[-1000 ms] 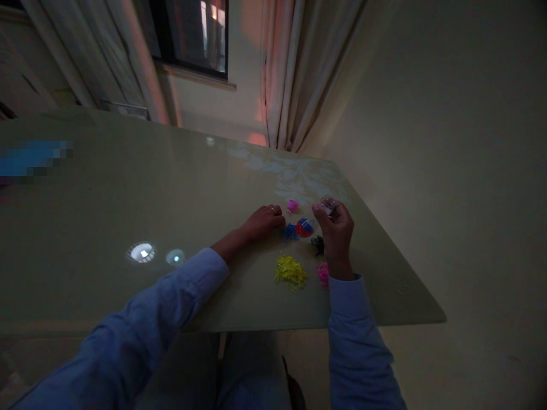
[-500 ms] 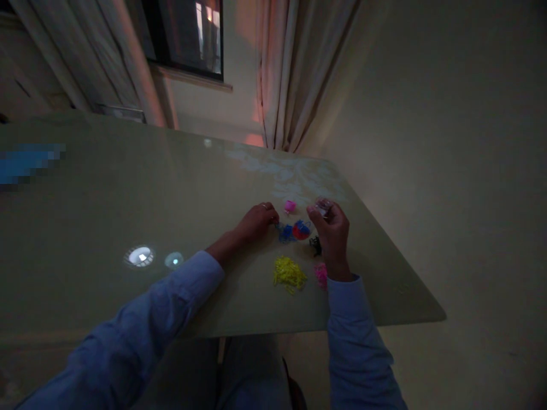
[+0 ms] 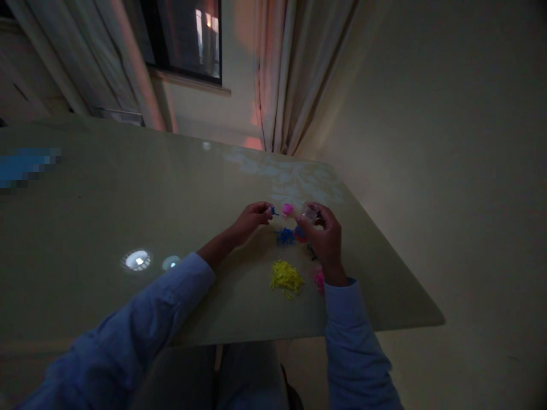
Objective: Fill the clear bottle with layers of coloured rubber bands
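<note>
My left hand [image 3: 255,217] pinches a few blue rubber bands [image 3: 272,210] above the table. In my right hand [image 3: 323,230] is a small clear plastic container [image 3: 310,213], gripped between thumb and fingers. Below and between the hands lies a pile of blue rubber bands [image 3: 284,236], beside a red round piece [image 3: 300,234] partly hidden by my right hand. A bright pink object [image 3: 288,210] sits just beyond. Nearer me is a heap of yellow rubber bands [image 3: 286,278]. Pink bands [image 3: 319,279] and some black bands [image 3: 311,251] show partly behind my right wrist and hand.
The glossy table [image 3: 205,307] ends at a front edge close to my legs and a right edge beside the wall. A blurred blue object [image 3: 25,166] lies far left. Curtains [image 3: 277,74] and a window [image 3: 188,40] stand behind the table.
My left hand has lifted from the blue pile with blue bands between its fingers. My right hand has shifted slightly left and toward it, the clear container still held.
</note>
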Available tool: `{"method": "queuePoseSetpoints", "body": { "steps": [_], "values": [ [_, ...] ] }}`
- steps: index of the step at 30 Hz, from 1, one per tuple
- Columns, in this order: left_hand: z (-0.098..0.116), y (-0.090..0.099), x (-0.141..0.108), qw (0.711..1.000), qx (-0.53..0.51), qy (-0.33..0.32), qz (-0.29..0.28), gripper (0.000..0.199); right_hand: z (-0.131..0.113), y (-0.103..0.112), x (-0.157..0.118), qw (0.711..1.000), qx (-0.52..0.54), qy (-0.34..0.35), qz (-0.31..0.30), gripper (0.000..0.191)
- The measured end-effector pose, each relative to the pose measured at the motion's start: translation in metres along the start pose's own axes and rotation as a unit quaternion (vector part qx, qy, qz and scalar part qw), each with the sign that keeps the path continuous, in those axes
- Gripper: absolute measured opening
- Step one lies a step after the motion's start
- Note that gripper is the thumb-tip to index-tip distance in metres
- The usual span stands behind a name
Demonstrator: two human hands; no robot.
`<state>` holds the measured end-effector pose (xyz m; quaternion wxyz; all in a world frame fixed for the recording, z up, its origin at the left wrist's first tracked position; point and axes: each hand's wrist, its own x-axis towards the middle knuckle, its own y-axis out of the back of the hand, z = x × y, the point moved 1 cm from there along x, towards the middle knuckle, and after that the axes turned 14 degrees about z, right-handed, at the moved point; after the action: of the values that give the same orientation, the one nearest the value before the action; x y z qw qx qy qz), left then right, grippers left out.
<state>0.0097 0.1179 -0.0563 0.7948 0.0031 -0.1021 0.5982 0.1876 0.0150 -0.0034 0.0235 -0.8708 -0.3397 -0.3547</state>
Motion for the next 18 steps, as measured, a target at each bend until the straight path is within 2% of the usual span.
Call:
{"method": "queuePoseSetpoints", "body": {
  "steps": [3,6,9,12,16,18],
  "values": [
    [0.012,-0.002,-0.006,0.995,-0.085,0.056,-0.007,0.024,0.0,0.0,-0.001,0.998,-0.02,0.053,-0.017,0.033],
    [0.023,-0.003,-0.012,0.989,-0.129,0.076,-0.02,0.027,0.001,-0.001,-0.002,0.994,-0.037,0.096,-0.033,0.032],
    [0.029,-0.004,-0.016,0.993,-0.101,0.064,-0.021,0.031,0.001,-0.003,-0.003,0.989,-0.047,0.131,-0.053,0.031],
    [0.034,-0.004,-0.02,0.999,0.039,-0.015,0.02,0.023,0.0,-0.006,-0.006,0.983,-0.05,0.157,-0.082,0.033],
    [0.044,-0.005,-0.029,0.956,0.202,-0.183,0.103,0.012,-0.001,-0.008,-0.009,0.974,-0.07,0.181,-0.119,0.038],
    [0.048,-0.007,-0.033,0.94,0.227,-0.227,0.113,0.01,0.0,-0.009,-0.011,0.97,-0.076,0.186,-0.137,0.04]
  ]
}}
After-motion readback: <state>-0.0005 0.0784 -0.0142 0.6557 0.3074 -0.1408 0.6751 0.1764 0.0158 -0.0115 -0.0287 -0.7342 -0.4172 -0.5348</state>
